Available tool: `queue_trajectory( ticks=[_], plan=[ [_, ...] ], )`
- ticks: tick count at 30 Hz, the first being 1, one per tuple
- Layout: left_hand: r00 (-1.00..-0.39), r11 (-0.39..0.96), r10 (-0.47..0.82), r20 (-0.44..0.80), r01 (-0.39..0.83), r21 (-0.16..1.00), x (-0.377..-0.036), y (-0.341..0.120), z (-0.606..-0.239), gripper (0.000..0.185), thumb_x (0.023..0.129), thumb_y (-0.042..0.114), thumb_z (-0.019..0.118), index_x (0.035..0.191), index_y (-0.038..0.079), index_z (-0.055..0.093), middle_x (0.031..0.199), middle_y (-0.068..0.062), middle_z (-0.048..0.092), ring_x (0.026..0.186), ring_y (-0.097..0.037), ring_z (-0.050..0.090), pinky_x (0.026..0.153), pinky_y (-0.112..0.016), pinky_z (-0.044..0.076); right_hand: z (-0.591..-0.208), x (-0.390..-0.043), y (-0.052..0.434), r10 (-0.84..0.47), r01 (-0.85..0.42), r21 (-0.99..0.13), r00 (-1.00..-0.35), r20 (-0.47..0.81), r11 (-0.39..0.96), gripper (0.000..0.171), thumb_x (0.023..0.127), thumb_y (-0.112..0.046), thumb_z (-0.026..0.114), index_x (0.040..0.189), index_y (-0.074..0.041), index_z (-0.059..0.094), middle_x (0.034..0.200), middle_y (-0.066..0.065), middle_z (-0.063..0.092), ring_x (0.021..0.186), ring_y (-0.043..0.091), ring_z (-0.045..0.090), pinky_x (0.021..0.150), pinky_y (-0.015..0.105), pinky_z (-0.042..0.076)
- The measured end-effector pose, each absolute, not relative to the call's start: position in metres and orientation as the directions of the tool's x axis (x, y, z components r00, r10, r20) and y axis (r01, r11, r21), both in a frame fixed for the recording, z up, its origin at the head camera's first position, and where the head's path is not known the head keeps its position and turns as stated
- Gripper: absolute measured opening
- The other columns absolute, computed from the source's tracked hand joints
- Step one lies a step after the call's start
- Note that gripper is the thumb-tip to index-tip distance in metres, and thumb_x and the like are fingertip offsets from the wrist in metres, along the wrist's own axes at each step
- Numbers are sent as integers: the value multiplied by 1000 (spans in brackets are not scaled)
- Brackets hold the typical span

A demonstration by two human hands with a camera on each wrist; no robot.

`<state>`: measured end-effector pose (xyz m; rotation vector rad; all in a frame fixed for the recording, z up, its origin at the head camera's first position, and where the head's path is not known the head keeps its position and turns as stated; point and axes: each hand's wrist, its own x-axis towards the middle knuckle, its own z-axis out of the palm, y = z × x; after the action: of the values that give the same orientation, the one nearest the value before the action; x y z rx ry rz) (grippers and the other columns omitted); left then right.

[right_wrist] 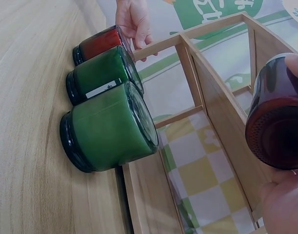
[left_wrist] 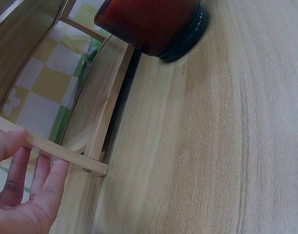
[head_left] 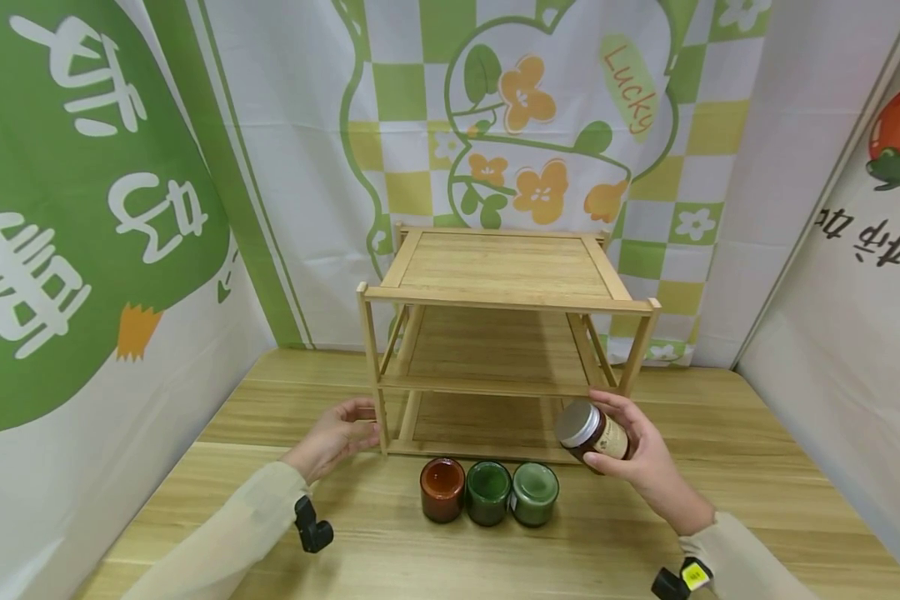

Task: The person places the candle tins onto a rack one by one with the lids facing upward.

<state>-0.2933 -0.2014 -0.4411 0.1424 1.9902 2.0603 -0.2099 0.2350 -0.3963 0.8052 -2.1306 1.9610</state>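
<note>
We log rack (head_left: 498, 265) near bench (head_left: 750, 467) rear edge | 3 jars (head_left: 488, 495) before it | left hand (head_left: 340, 435) clamped on post (head_left: 371, 346) | right hand (head_left: 651, 467) clamped on brown jar (head_left: 591, 433)

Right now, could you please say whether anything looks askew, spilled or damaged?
Nothing stands out. The red glass jar, dark green jar and pale green jar form a row before the upright three-tier wooden shelf, with no visible spill. The silver-lidded brown jar tilts, but the right hand holds it.
</note>
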Motion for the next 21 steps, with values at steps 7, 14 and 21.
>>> queue_trajectory(
  ticks=[7,14,21],
  plan=[
    [-957,-38,266,-115,-130,991,-292,-201,-440,42,92,-5,57,132,-2,43,119,-8,49,99,-16,59,97,-34,54,-399,-211,234,-278,-458,-888,-859,430,43,64,80,14,67,137,3,39,125,-9,55,105,4,57,77,19,57],
    [-958,-30,261,-117,-129,991,-293,-201,-440,44,93,-3,57,133,-3,41,121,-10,48,99,-17,59,97,-35,54,-398,-213,235,-295,-444,-896,-855,426,-7,57,81,14,65,131,-7,46,124,-8,56,105,5,58,77,19,58],
    [-959,-18,260,-116,-125,992,-293,-201,-440,45,93,-3,58,134,-4,40,122,-11,49,100,-17,59,97,-35,54,-398,-212,234,-295,-452,-892,-851,435,-14,57,80,16,65,128,-10,48,122,-8,57,106,4,57,78,18,57]
  ],
)
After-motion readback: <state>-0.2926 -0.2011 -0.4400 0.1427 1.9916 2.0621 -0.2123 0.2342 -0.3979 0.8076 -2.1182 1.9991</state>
